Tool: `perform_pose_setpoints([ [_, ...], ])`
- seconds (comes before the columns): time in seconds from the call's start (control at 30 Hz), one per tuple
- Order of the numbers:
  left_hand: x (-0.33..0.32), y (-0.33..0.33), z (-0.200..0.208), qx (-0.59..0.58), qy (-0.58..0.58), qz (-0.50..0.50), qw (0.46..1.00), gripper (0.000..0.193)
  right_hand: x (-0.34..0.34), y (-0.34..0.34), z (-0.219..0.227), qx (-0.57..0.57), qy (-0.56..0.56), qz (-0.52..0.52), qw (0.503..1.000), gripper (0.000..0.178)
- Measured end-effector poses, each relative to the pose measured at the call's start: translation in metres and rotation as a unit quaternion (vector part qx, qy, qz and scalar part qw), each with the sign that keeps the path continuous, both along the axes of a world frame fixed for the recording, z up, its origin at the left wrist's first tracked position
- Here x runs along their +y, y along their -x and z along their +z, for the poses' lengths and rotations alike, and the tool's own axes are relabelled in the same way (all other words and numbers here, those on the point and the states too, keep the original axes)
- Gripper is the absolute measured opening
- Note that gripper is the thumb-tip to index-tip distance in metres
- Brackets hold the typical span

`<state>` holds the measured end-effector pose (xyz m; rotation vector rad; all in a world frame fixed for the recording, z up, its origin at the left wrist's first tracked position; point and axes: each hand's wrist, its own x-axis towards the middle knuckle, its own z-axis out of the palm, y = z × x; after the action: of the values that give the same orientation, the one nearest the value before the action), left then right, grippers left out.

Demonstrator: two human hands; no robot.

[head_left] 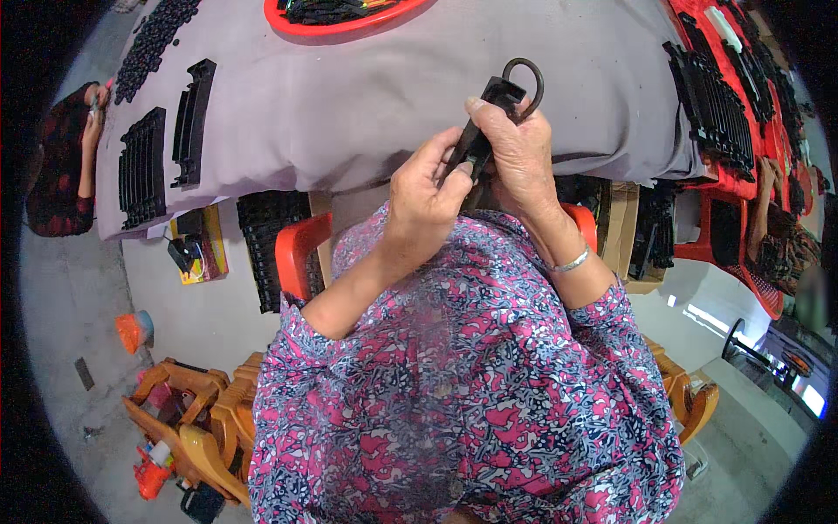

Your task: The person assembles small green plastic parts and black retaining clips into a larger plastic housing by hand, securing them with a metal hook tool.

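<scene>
Over the near edge of the cloth-covered table, both my hands hold a long black plastic part (pixel 472 145), tilted with its far end up to the right. My left hand (pixel 423 188) is closed on its lower end, thumb and fingers pinching it. My right hand (pixel 524 162) is closed round its right side, with the thumb lying near the top end. A thin dark ring (pixel 540 86) sticks out above the right hand's fingers. I cannot tell whether it belongs to the part or to a separate tool, since the fingers hide where it joins.
A red tray (pixel 327 35) of small dark pieces stands at the far side. Black slatted parts (pixel 142 168) lie left, near a heap of small black pieces (pixel 153 48). More black parts (pixel 711 105) lie right. A red chair (pixel 301 249) surrounds me; other people sit at both sides.
</scene>
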<state>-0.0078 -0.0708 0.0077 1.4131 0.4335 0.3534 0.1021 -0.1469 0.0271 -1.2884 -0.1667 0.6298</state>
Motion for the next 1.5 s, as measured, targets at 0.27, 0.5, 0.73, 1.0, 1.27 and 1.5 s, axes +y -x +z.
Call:
perform_pose_setpoints([
  [0.27,-0.007,0.0,0.005,0.023,0.056,0.02,0.998,0.042,-0.002,-0.003,-0.007,-0.05,0.03,0.002,0.998,0.021],
  [0.5,-0.011,0.002,0.003,0.015,0.062,0.047,0.997,0.041,-0.003,0.0,-0.002,-0.023,0.014,0.019,0.999,0.021],
  [0.73,-0.001,0.014,0.003,0.041,0.075,-0.021,0.996,0.049,-0.005,-0.002,0.005,0.03,0.026,0.039,0.998,0.02],
  [1.0,0.009,0.028,-0.004,0.004,0.079,-0.064,0.995,0.049,-0.007,-0.008,0.002,-0.032,0.087,0.05,0.994,0.023],
  [1.27,0.001,0.028,-0.014,0.023,-0.254,-0.018,0.967,0.038,-0.009,-0.011,0.004,-0.052,0.13,0.138,0.98,0.026],
  [1.5,0.001,0.026,-0.023,-0.025,-0.333,0.032,0.942,0.036,-0.014,-0.015,0.006,-0.124,0.15,0.207,0.959,0.031],
])
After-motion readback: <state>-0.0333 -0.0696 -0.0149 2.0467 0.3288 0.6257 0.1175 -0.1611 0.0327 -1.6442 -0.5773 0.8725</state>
